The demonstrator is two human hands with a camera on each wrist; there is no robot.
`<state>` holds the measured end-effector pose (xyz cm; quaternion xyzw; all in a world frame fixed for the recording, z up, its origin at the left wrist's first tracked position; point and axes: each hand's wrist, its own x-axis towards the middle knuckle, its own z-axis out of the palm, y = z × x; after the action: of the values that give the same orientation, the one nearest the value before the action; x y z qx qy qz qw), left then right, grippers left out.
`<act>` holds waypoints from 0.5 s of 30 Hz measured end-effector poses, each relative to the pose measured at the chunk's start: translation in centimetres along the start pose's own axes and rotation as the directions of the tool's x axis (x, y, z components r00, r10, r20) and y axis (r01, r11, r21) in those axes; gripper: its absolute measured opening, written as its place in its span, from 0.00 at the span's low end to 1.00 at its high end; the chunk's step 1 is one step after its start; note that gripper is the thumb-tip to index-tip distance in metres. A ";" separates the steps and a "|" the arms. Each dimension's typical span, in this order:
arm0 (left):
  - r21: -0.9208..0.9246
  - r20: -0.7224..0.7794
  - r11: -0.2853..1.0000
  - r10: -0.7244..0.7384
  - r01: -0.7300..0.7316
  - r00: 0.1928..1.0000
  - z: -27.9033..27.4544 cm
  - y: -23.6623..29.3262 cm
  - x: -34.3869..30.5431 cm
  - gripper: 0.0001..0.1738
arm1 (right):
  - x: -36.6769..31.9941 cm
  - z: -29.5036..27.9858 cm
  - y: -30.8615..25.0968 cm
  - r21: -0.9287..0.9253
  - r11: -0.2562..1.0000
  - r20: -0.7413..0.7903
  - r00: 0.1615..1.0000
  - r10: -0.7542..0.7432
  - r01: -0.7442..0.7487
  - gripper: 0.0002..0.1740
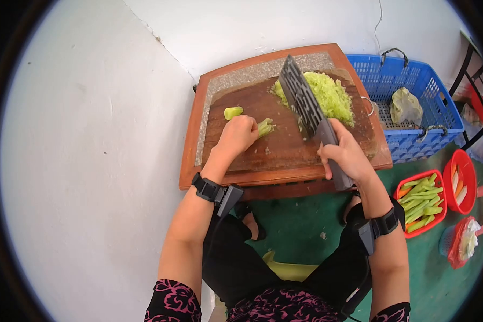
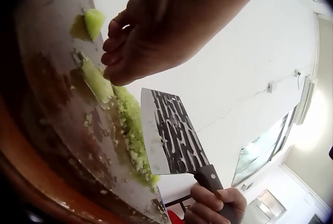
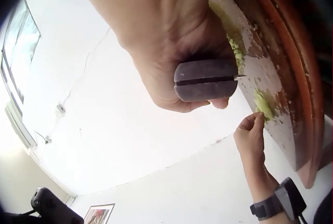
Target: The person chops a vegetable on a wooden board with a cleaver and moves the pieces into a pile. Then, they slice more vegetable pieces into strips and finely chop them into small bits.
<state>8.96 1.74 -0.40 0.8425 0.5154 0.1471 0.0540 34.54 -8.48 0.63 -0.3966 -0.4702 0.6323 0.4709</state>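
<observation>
My right hand (image 1: 346, 153) grips the dark handle of a cleaver (image 1: 301, 91), its broad blade tilted up over the wooden chopping board (image 1: 225, 155). In the left wrist view the blade (image 2: 174, 133) stands clear of the board. My left hand (image 1: 237, 134) is low over the board, its fingers curled and pinching the end of a partly cut pale green vegetable piece (image 1: 265, 127). Beyond that hand lies another green chunk (image 1: 233, 112). A heap of finely chopped green vegetable (image 1: 330, 96) sits at the board's far right, partly behind the blade.
The board lies on a small wooden table (image 1: 190, 161) against a white wall (image 1: 91, 134). A blue plastic basket (image 1: 418, 142) holding a plastic bag (image 1: 406, 106) stands at the right. On the green floor are a red tray with green stalks (image 1: 421, 201) and a red bowl (image 1: 467, 177).
</observation>
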 end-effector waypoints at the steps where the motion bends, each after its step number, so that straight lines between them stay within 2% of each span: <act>1: -0.036 0.006 0.999 0.000 0.001 1.000 0.1 -0.1 -0.1 0.06 | -0.3 0.5 -0.3 -0.025 0.999 -0.007 1.000 0.026 -0.027 0.27; 4: -0.157 -0.102 0.987 -0.046 0.030 0.994 0.0 -0.2 -0.4 0.06 | -0.4 1.5 -0.6 -0.083 0.994 -0.013 0.997 0.072 -0.073 0.30; 7: -0.131 -0.206 0.991 -0.026 -0.001 0.978 0.1 0.4 -0.1 0.05 | -0.1 2.1 -0.7 -0.086 0.993 0.003 0.996 0.084 -0.083 0.29; 10: 0.019 -0.274 0.941 0.330 -0.338 0.903 2.0 1.8 0.9 0.06 | 0.4 1.9 -0.5 -0.065 0.996 0.005 0.998 0.057 -0.057 0.28; 14: 0.273 -0.071 0.881 0.418 -0.386 0.905 2.9 3.3 2.2 0.04 | 0.6 1.0 -0.5 -0.065 0.998 -0.051 0.999 -0.020 0.017 0.29; 15: 0.271 -0.049 0.874 0.432 -0.404 0.901 2.9 3.3 2.5 0.03 | 0.5 0.6 -0.8 -0.051 0.999 -0.049 0.999 -0.018 0.016 0.29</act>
<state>13.69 2.64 -1.90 0.9245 0.3377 0.1335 -0.1157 34.01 -8.03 1.49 -0.4201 -0.4776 0.6061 0.4776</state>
